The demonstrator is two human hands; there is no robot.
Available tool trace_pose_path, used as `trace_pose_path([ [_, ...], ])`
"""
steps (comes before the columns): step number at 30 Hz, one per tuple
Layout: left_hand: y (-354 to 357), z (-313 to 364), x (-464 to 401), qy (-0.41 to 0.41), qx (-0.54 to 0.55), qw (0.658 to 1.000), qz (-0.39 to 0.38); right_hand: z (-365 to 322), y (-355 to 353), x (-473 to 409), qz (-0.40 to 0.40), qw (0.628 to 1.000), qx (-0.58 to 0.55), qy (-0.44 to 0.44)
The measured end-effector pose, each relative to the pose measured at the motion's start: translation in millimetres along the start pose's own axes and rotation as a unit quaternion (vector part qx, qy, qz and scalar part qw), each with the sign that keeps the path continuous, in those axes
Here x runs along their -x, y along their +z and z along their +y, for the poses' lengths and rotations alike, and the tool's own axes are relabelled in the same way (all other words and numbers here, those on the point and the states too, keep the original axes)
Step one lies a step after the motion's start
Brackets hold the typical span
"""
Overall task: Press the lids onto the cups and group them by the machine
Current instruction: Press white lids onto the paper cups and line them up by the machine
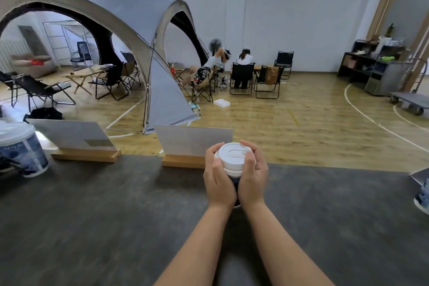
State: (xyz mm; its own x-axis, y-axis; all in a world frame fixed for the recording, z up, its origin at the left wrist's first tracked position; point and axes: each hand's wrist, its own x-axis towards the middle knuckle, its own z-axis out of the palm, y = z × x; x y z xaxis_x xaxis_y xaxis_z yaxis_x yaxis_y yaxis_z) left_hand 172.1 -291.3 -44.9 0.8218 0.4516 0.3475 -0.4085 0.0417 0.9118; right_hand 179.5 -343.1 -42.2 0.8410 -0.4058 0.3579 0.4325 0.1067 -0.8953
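Both hands, left hand (218, 181) and right hand (251, 176), wrap the cup (235, 184) and press its lid (233, 154) down; a lidded cup (22, 151) stands far left, grouping seemingly remains

Left hand (218, 177) and right hand (251, 175) in a grip around white-lidded cup (234, 160) on grey counter (116, 204)

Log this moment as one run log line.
step: pressing lid onto cup | left hand: grips cup | right hand: grips cup | counter
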Motion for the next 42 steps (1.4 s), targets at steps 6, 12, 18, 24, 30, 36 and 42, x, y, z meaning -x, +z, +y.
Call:
trace_pose_path([
  [6, 2.5, -10.9, -10.6, 0.011, 0.033, 0.999, -0.004, 10.2, 4.5, -7.9, 0.012, 0.999, -0.050, -0.009],
  [12, 2.2, -13.0, -12.4, 0.011, 0.046, 0.999, -0.007, 8.7, 4.6, -7.0, 0.005, 0.998, -0.052, -0.019],
  [18, -3.7, 0.7, -10.3, 0.034, 0.000, 0.999, -0.022, -2.1, -1.1, -3.2, -0.028, 0.999, -0.020, 0.002],
  [24, -8.7, 13.7, -14.0, -0.008, -0.060, 0.998, -0.035, -4.1, -16.2, -5.1, -0.012, 0.999, 0.030, 0.039],
  [30, -9.6, 19.1, -10.0, -0.067, 0.027, 0.993, -0.098, -12.2, -10.9, -5.5, -0.054, 0.995, -0.010, 0.079],
  [36, -5.1, 18.1, -7.3, -0.074, 0.080, 0.991, -0.075, -6.1, -7.7, -4.4, -0.025, 0.999, -0.040, 0.021],
  [42, -2.3, 14.0, -8.3, -0.046, 0.079, 0.993, -0.068, -0.3, -7.7, -7.6, -0.007, 0.999, -0.027, 0.029],
])
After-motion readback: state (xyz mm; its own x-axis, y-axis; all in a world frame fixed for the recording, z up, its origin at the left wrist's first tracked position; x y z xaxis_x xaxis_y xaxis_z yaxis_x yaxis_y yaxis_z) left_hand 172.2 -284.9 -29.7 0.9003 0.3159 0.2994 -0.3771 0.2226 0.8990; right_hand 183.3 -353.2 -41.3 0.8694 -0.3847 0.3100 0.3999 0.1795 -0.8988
